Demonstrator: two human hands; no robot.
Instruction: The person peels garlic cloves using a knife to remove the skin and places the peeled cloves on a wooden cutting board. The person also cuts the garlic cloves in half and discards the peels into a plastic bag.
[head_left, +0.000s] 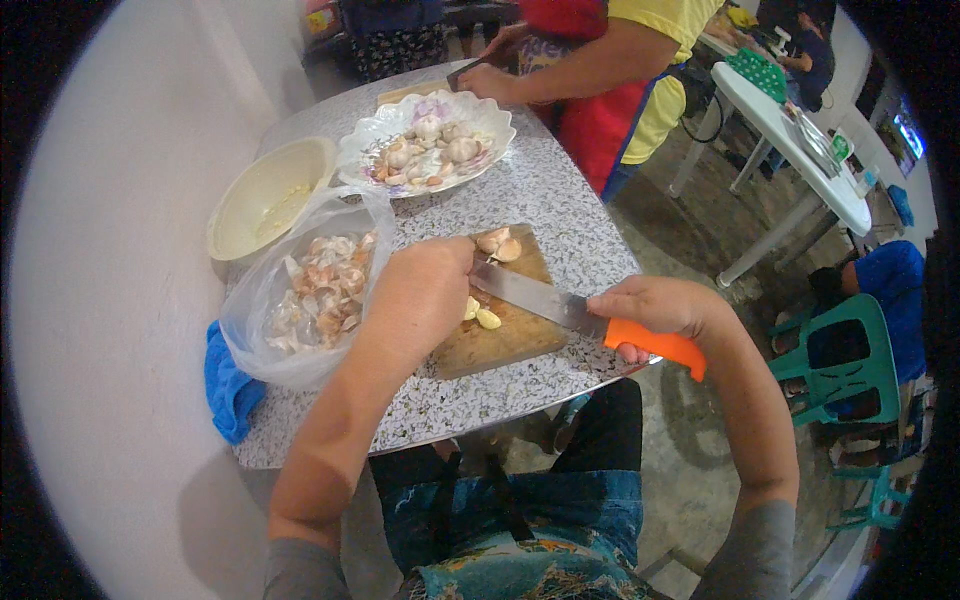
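A knife with an orange handle (656, 346) is in my right hand (660, 307), its wide blade reaching left over the wooden cutting board (517, 337). At the blade's tip is my left hand (437, 281), fingers bent; whether it pinches a garlic clove or the blade is hidden. Peeled garlic cloves (486, 318) lie on the board beside my left hand, and unpeeled cloves (504, 245) sit near its far edge. Left of my left hand, a clear plastic bag (255, 341) holds garlic skins (326, 285).
Behind the bag stand a cream bowl (225, 221) with chopped bits and a scalloped plate (495, 142) of garlic. A blue cloth (227, 390) hangs at the table's left edge by the wall. Across the table, a person in a red apron (592, 135) holds a knife.
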